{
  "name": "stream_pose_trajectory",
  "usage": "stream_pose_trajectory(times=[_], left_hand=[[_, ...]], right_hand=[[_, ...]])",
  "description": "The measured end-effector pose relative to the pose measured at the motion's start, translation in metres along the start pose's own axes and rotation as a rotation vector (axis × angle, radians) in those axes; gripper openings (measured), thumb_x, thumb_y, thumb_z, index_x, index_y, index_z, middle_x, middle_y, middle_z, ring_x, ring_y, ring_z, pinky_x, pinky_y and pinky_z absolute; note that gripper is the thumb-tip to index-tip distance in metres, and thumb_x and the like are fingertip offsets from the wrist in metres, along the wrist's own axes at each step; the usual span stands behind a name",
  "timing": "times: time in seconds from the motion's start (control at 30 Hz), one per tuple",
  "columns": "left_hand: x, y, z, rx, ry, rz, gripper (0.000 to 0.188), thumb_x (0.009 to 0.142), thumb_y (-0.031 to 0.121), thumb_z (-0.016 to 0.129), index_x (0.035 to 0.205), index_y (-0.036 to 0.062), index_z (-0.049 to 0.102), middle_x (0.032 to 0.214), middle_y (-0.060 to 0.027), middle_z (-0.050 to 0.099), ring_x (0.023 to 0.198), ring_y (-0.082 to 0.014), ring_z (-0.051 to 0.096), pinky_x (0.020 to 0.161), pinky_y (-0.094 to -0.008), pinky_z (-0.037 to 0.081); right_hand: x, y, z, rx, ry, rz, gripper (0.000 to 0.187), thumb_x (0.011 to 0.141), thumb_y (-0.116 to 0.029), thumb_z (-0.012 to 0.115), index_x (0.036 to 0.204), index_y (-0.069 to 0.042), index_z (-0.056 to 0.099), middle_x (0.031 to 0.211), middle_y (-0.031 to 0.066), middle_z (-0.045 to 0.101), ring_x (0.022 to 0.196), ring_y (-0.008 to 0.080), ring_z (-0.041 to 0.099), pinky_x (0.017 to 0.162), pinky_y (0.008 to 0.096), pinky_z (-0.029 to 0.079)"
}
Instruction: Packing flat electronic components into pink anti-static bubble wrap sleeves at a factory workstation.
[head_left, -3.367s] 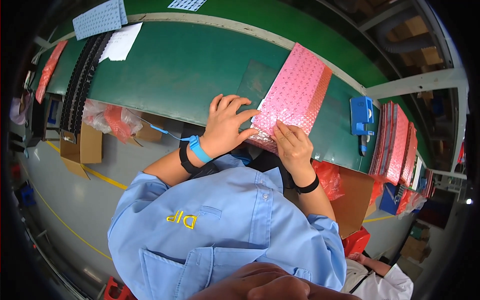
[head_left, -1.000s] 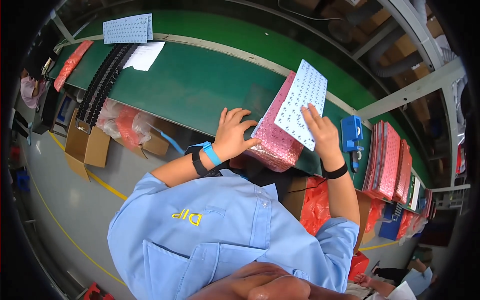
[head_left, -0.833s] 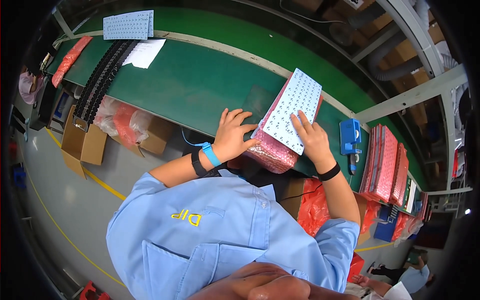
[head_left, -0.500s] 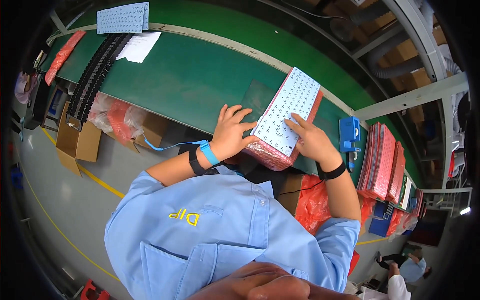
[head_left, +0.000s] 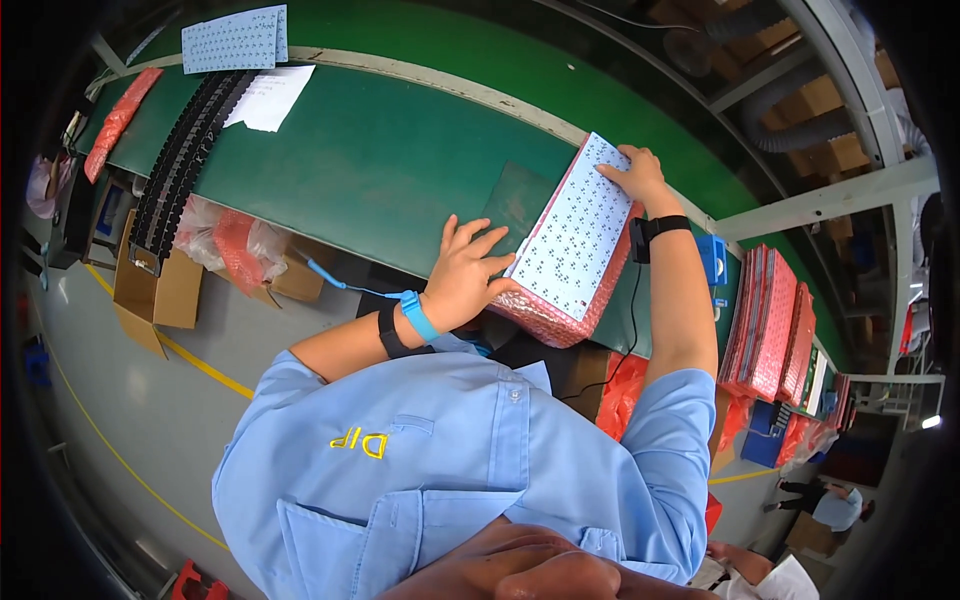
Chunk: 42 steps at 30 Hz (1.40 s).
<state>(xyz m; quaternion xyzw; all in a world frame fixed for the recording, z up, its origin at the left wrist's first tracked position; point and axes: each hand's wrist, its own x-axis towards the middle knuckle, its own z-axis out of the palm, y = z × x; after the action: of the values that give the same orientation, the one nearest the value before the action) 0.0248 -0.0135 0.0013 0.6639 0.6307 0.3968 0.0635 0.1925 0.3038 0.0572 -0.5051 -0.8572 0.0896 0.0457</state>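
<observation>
A white circuit board panel (head_left: 578, 230) with rows of small dark marks lies tilted on a pink bubble-wrap bundle (head_left: 547, 322). My left hand (head_left: 465, 268) is at its near left corner, fingers spread, thumb and fingertips close to the edge. At the far right corner, my right hand (head_left: 637, 178) rests with thumb and fingers stretched apart over the panel's edge. Whether its fingers reach under the panel is hidden. Left of the panel, a dark flat mat (head_left: 517, 205) lies on the green bench (head_left: 370, 150).
Black slotted racks (head_left: 190, 155), a paper sheet (head_left: 268, 98) and another white panel (head_left: 235, 40) are at far left. To the right stand a blue fixture (head_left: 712, 260) and pink-wrapped stacks (head_left: 762, 320). Open cartons (head_left: 165, 285) sit below the bench. A metal frame post (head_left: 835, 190) rises at right.
My right hand has moved from the middle of the panel to its far right corner, the arm reaching further forward. My left hand stays near the same corner. The panel has barely shifted.
</observation>
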Motion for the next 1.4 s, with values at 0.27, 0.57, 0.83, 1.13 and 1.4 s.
stream_pose_trajectory(times=[0.27,0.57,0.83,1.13,1.4], left_hand=[[0.000,-0.006,-0.002,-0.036,-0.036,0.017,0.035,0.073,0.024,0.081,0.104,0.0091,0.075,0.134,-0.0145,0.058,0.131,-0.0375,0.042,0.111,-0.0635,0.020],[0.003,-0.007,-0.006,-0.081,-0.083,0.014,0.035,0.073,0.020,0.081,0.105,0.0087,0.075,0.136,-0.0148,0.056,0.133,-0.0378,0.040,0.112,-0.0633,0.018],[0.004,-0.006,-0.007,-0.126,-0.111,-0.007,0.040,0.072,0.018,0.082,0.111,0.0092,0.073,0.137,-0.0159,0.055,0.134,-0.0386,0.039,0.113,-0.0620,0.019],[0.002,-0.004,-0.007,-0.017,-0.069,0.048,0.034,0.079,0.015,0.078,0.111,0.0088,0.066,0.135,-0.0181,0.055,0.128,-0.0316,0.048,0.110,-0.0523,0.031],[-0.009,0.028,-0.023,-1.003,-0.474,-0.527,0.023,0.089,0.015,0.071,0.108,0.0023,0.067,0.099,-0.0075,0.070,0.080,-0.0098,0.063,0.071,-0.0280,0.054]], right_hand=[[0.000,-0.007,-0.001,0.040,-0.017,0.026,0.071,0.074,-0.043,0.083,0.127,-0.001,0.062,0.125,0.0216,0.059,0.115,0.0336,0.060,0.098,0.0383,0.050],[0.013,-0.009,-0.010,0.087,-0.129,0.055,0.072,0.070,-0.041,0.087,0.122,0.002,0.063,0.116,0.0206,0.064,0.106,0.0316,0.064,0.094,0.0366,0.051],[0.026,-0.011,-0.051,0.083,-0.250,0.075,0.067,0.066,-0.031,0.090,0.115,0.004,0.062,0.110,0.0197,0.067,0.101,0.0281,0.067,0.085,0.0349,0.053],[-0.081,-0.094,-0.214,0.180,-0.277,-0.384,0.043,0.068,-0.010,0.086,0.102,0.005,0.063,0.088,0.0076,0.070,0.079,0.0129,0.066,0.074,0.0283,0.053],[-0.224,-0.120,-0.292,0.337,0.243,-0.526,0.035,0.071,0.002,0.081,0.102,0.003,0.066,0.089,0.0074,0.071,0.082,0.0087,0.066,0.075,0.0235,0.054]])
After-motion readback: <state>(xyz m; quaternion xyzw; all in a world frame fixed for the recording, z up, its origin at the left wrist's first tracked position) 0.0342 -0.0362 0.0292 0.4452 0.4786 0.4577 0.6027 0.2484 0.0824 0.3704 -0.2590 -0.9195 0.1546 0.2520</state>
